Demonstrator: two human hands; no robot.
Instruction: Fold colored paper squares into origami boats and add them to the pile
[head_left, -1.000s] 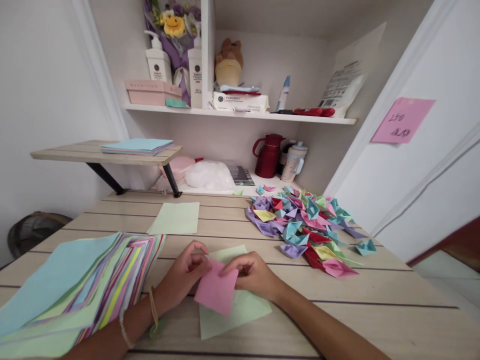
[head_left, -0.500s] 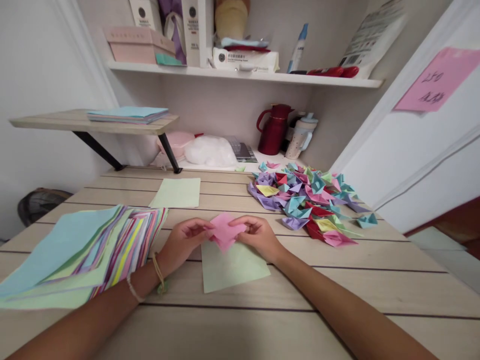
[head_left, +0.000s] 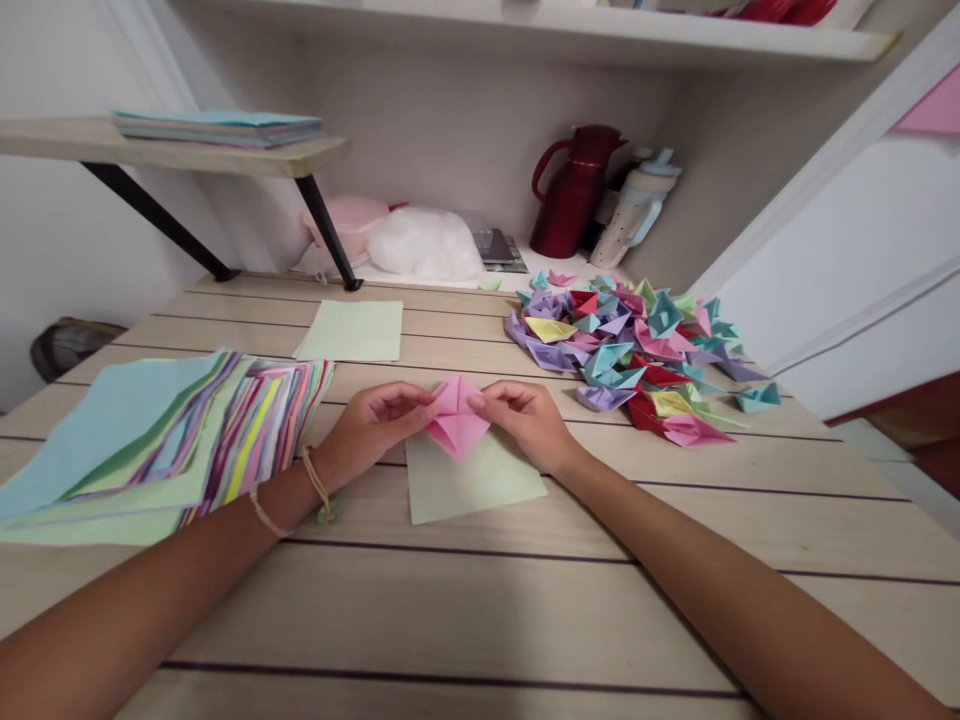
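Note:
A small pink folded paper [head_left: 459, 420] is held up in a diamond shape, with crease lines meeting near its middle. My left hand [head_left: 382, 425] pinches its left corner between thumb and fingers. On the opposite corner, my right hand [head_left: 529, 415] grips it the same way, the thumb lying on the front. Beneath the pink paper, a pale green square sheet [head_left: 472, 487] lies flat on the wooden table [head_left: 420, 610]. Two bracelets circle my left wrist.
Fanned coloured sheets [head_left: 247, 430] cover the table's left side. Many small folded paper boats [head_left: 622, 350] are heaped at the right. Another green sheet [head_left: 352, 330] lies behind my left hand. A raised wooden shelf [head_left: 315, 155], a red jug [head_left: 574, 195] and a tumbler [head_left: 634, 215] stand farther back.
The view has tipped downward, so the things sit higher in the picture. The pink paper has changed from an uneven, partly folded shape to a neat diamond, still between both hands.

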